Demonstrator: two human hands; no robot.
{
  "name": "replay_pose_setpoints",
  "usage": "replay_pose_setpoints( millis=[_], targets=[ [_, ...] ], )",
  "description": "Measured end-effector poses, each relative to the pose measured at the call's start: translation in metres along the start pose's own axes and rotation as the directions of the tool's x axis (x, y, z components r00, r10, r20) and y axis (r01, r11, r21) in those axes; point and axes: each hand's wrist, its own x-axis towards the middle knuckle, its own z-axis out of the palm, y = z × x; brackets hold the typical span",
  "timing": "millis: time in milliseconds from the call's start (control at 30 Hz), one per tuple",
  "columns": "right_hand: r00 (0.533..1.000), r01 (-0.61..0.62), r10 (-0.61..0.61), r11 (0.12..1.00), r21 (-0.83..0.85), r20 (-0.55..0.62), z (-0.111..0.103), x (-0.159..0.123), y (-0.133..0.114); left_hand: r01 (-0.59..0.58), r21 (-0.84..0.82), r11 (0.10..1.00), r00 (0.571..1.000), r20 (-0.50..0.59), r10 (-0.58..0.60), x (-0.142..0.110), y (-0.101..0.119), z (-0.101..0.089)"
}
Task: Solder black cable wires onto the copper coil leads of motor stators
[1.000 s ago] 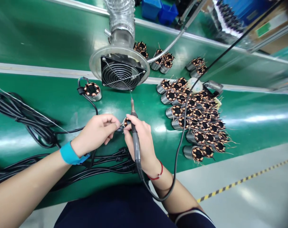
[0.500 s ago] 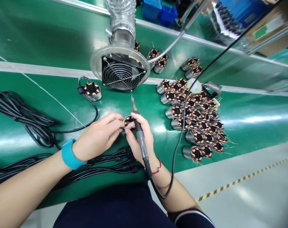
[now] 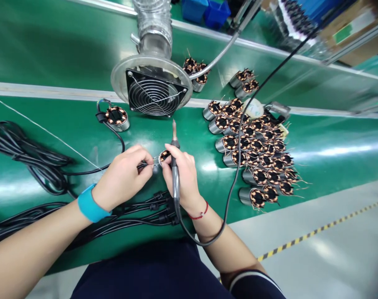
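Note:
In my right hand (image 3: 184, 176) is a soldering iron (image 3: 175, 178), its tip pointing away from me toward the fan. The same hand's thumb and fingertips are at a small motor stator (image 3: 164, 156) with copper windings, partly hidden by them. Just left of it, my left hand (image 3: 126, 174) is closed in a pinch on the end of a black cable (image 3: 142, 165). Thin wire ends stick out from those fingertips toward the stator. Farther left stands another stator (image 3: 117, 118) with a black cable beside it.
A fume extractor fan (image 3: 156, 95) hangs ahead of my hands. Many wound stators (image 3: 254, 145) stand in rows at right. Coiled black cables (image 3: 30, 153) lie at left, and cable ends with connectors (image 3: 160, 207) lie near my body. The iron's cord loops over the right forearm.
My left hand has drawn back left from the stator, showing wire ends at its fingertips. The soldering iron has swung more upright in my right hand, its tip slightly higher in view.

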Motion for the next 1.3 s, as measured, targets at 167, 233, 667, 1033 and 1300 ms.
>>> replay_pose_setpoints(
  millis=[167, 233, 667, 1033, 1300],
  targets=[
    [0.999, 0.045, -0.045, 0.999, 0.002, 0.013, 0.0, 0.0, 0.002, 0.084, -0.044, 0.996, 0.997, 0.005, -0.083, -0.002, 0.006, -0.001],
    [0.998, 0.058, -0.056, 0.997, 0.051, -0.026, -0.007, -0.005, 0.001, 0.091, -0.056, 0.994, 0.996, 0.007, -0.091, -0.002, 0.008, -0.001],
    [0.93, 0.239, -0.161, 0.948, 0.211, -0.329, -0.026, -0.06, 0.001, 0.15, -0.044, 0.988, 0.989, 0.016, -0.15, -0.003, 0.013, 0.002],
    [0.945, 0.265, -0.199, 0.932, 0.248, -0.26, -0.026, -0.058, 0.003, 0.168, -0.03, 0.985, 0.986, 0.014, -0.167, -0.004, 0.013, 0.003],
    [0.948, 0.232, -0.175, 0.951, 0.203, -0.265, -0.026, -0.061, 0.003, 0.16, -0.043, 0.986, 0.987, -0.001, -0.16, -0.003, 0.013, 0.003]
  ],
)
